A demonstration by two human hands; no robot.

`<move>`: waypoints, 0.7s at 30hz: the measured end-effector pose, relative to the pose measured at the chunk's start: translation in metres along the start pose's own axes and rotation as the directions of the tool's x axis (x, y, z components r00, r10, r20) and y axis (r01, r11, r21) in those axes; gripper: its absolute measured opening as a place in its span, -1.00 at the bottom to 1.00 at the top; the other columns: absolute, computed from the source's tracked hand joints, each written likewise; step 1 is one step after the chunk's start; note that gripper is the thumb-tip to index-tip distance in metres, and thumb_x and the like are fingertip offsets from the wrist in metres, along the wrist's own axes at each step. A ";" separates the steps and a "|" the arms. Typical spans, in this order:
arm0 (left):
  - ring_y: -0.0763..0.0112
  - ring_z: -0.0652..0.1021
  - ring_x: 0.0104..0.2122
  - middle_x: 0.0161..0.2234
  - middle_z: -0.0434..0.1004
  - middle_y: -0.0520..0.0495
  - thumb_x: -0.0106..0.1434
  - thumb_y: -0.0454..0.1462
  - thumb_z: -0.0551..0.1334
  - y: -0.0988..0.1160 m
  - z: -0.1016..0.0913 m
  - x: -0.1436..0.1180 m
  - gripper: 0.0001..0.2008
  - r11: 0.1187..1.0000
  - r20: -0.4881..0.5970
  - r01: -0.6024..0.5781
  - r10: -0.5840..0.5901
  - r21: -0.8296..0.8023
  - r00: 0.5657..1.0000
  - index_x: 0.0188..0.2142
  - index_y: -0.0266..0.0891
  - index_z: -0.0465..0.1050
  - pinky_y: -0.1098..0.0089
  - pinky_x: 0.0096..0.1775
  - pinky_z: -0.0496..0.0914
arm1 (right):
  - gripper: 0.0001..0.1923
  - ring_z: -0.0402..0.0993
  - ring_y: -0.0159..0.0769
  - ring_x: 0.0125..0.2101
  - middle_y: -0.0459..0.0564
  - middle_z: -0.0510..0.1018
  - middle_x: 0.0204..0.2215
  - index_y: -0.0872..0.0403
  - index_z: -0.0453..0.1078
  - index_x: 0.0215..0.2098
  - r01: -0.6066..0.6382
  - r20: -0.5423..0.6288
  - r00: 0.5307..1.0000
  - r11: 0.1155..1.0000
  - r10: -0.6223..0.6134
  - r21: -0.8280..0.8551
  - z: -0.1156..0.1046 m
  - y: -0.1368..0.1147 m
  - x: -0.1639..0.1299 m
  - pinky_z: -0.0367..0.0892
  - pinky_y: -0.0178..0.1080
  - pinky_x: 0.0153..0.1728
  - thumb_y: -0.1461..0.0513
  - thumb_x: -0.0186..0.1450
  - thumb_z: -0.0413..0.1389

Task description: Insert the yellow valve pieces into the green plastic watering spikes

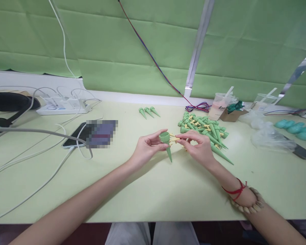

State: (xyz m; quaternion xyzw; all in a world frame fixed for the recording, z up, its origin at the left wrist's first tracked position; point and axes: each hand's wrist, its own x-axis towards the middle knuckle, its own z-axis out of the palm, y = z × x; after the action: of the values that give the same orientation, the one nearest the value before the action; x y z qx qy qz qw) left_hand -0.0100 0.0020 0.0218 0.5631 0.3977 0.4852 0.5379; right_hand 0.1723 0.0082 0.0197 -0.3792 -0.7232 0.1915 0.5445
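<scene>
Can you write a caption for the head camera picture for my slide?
Left hand holds a green plastic cone spike while right hand pinches its small yellow plastic valve.

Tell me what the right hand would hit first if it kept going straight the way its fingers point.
The right hand points leftward, its fingertips on the small yellow part at the green spike held by the left hand. Going straight on, it would press into that spike's cup end first, then the left hand's fingers, as far as depth shows.

The head camera is looking forward and down from above the person's lap, sitting close over the worktop [153, 190], facing the green curtain [132, 44] behind it.
</scene>
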 end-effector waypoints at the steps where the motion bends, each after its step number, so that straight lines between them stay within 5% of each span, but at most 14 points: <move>1: 0.35 0.54 -0.34 -0.38 0.57 0.00 -0.07 -0.26 0.35 0.000 0.000 0.000 -0.45 1.000 -0.008 -0.011 0.011 0.022 1.000 -0.02 -0.20 0.39 0.32 -0.22 0.44 | -0.89 0.39 -0.29 -0.46 -0.04 0.57 -0.47 -0.04 0.53 -0.39 0.012 0.002 1.000 1.000 -0.012 -0.005 0.000 0.000 0.000 0.31 -0.24 -0.50 0.18 0.11 0.18; 7: 0.39 0.52 -0.41 -0.49 0.52 0.05 -0.04 -0.26 0.33 -0.004 0.000 -0.002 -0.52 0.982 -0.014 -0.087 0.091 0.167 0.996 -0.06 -0.21 0.43 0.36 -0.24 0.43 | -0.92 0.39 -0.30 -0.47 -0.02 0.57 -0.45 -0.01 0.51 -0.42 0.012 0.034 0.999 1.000 -0.012 0.012 0.003 0.003 -0.003 0.31 -0.24 -0.51 0.21 0.11 0.17; 13: 0.45 0.49 -0.37 -0.16 0.50 0.02 0.02 -0.26 0.27 -0.008 -0.001 -0.006 -0.66 0.925 0.010 -0.242 0.250 0.292 0.968 -0.15 -0.14 0.48 0.41 -0.25 0.43 | -0.89 0.45 -0.31 -0.46 0.02 0.58 -0.43 0.08 0.50 -0.43 -0.148 0.093 0.986 0.986 0.140 0.082 0.009 0.009 -0.007 0.37 -0.25 -0.46 0.21 0.09 0.18; 16: 0.43 0.50 -0.36 -0.20 0.51 0.00 0.03 -0.26 0.27 -0.007 0.000 -0.006 -0.65 0.923 0.008 -0.242 0.251 0.299 0.968 -0.13 -0.15 0.47 0.44 -0.28 0.43 | -0.84 0.48 -0.27 -0.42 0.03 0.58 -0.43 0.10 0.47 -0.41 -0.237 0.146 0.965 0.963 0.218 0.128 0.012 0.010 -0.008 0.38 -0.24 -0.42 0.16 0.12 0.15; 18: 0.40 0.53 -0.40 -0.35 0.53 -0.01 0.05 -0.22 0.26 -0.004 0.000 -0.004 -0.58 0.957 0.019 -0.168 0.168 0.238 0.986 -0.05 -0.19 0.40 0.42 -0.30 0.43 | -0.80 0.47 -0.27 -0.40 0.02 0.55 -0.41 0.09 0.44 -0.34 -0.191 0.181 0.968 0.978 0.174 0.080 0.013 0.009 -0.008 0.37 -0.26 -0.42 0.14 0.19 0.07; 21: 0.36 0.56 -0.46 -0.38 0.50 -0.03 0.10 -0.14 0.21 0.001 0.000 -0.002 -0.53 0.995 0.094 -0.012 0.003 0.095 0.996 0.01 -0.21 0.31 0.42 -0.37 0.43 | -0.78 0.42 -0.27 -0.33 0.03 0.49 -0.34 0.07 0.38 -0.24 0.076 0.269 0.962 0.990 -0.041 -0.121 0.009 0.009 -0.005 0.32 -0.25 -0.34 0.18 0.29 -0.07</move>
State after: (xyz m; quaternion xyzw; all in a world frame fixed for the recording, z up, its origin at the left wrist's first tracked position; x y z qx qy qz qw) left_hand -0.0104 -0.0001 0.0228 0.6117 0.3926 0.4410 0.5265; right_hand 0.1675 0.0111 0.0073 -0.3633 -0.8116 0.1771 0.4220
